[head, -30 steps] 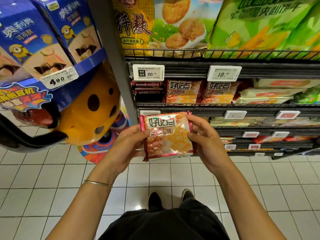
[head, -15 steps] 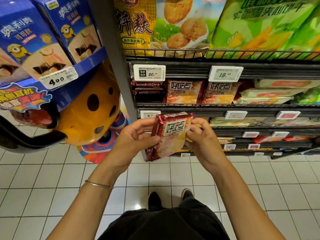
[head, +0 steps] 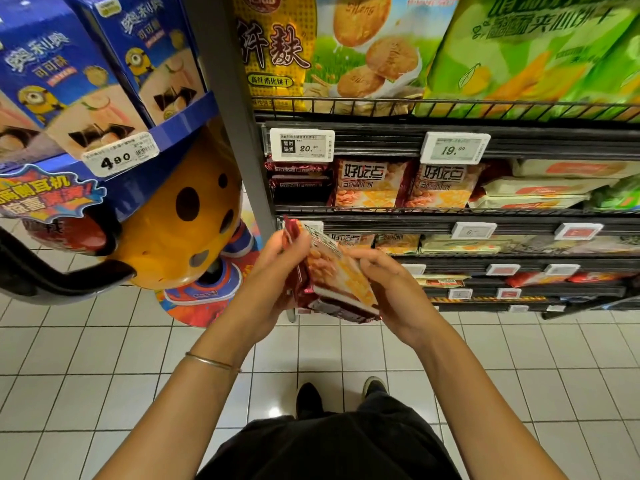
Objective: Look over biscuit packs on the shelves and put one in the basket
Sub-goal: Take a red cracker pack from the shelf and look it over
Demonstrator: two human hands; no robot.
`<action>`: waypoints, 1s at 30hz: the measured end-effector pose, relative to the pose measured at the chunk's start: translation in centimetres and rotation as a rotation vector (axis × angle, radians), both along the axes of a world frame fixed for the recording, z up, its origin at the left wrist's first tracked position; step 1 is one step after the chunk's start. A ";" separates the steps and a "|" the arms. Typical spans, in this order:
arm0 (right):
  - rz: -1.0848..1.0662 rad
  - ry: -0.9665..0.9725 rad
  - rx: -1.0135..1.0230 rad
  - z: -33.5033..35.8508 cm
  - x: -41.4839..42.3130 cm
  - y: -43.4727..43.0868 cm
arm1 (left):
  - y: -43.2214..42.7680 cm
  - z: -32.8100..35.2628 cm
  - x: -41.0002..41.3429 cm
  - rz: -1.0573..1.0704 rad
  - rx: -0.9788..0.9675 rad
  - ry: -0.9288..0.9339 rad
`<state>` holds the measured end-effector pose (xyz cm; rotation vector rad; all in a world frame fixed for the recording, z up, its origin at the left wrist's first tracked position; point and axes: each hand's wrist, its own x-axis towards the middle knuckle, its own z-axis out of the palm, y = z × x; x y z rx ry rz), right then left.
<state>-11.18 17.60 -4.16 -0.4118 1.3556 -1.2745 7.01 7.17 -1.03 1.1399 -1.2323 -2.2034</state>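
- The left hand (head: 273, 268) is gripping the biscuit pack (head: 334, 277) by its red left edge.
- The right hand (head: 393, 289) is curling round its right side (pack tilted), near the shelves' (head: 388, 224) left edge.

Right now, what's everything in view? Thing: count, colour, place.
biscuit pack: 1, red-orange, tilted between both hands
matching packs: 2 facing out, red-orange, second shelf
yellow bag: 1, top shelf, left
green bags: at least 1, top shelf, right
price tags: 2 readable, white, shelf edge
blue boxes: at least 2, left display
orange figure: 1, dark-spotted, under blue display
floor: white tiles
left-hand grip: 1, holds pack's left edge
right-hand grip: 1, holds pack's right side
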 end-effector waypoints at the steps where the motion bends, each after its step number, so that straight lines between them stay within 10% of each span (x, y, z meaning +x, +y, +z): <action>1: 0.027 -0.008 0.014 0.0 0.1 0.0 | -0.1 0.2 0.0 0.027 0.112 -0.001; 9: 0.051 0.175 0.197 -0.8 1.0 0.3 | 0.2 -0.4 0.3 0.290 0.651 0.029; 30: -0.128 0.233 0.107 -1.1 0.0 0.8 | 0.1 -1.2 1.8 0.088 0.309 0.059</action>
